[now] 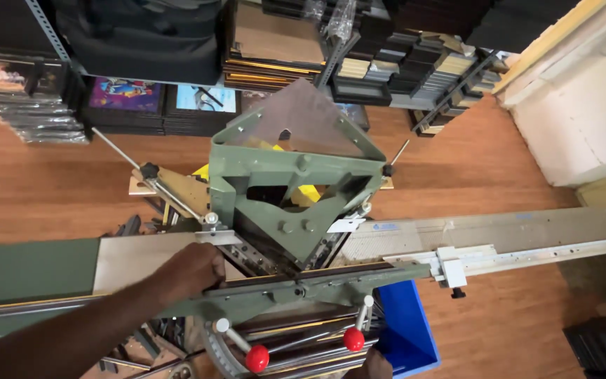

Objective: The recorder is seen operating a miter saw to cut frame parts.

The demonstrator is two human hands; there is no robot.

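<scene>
- Left hand [189,270] on the cutter [296,203] table: fingertips hidden under the cutter's green body, forearm cut off at the lower left edge.
- Right hand [373,365] below the cutter: only a knuckle showing, rest cut off by the bottom edge; grip impossible to tell.
- Blue bin [405,330] beneath the cutter: partly hidden, contents unseen.

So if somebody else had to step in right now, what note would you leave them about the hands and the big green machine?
Left hand: resting on the strip of moulding lying on the green machine, fingers curled at its cutting head, pressing it to the bed.
Right hand: only a sliver shows at the bottom edge, near the red-knobbed lever; grip unclear.
Second red knob untouched. Sliding stop sits on the right rail. Blue bin below.
Whether a cut is made: cannot tell.
</scene>
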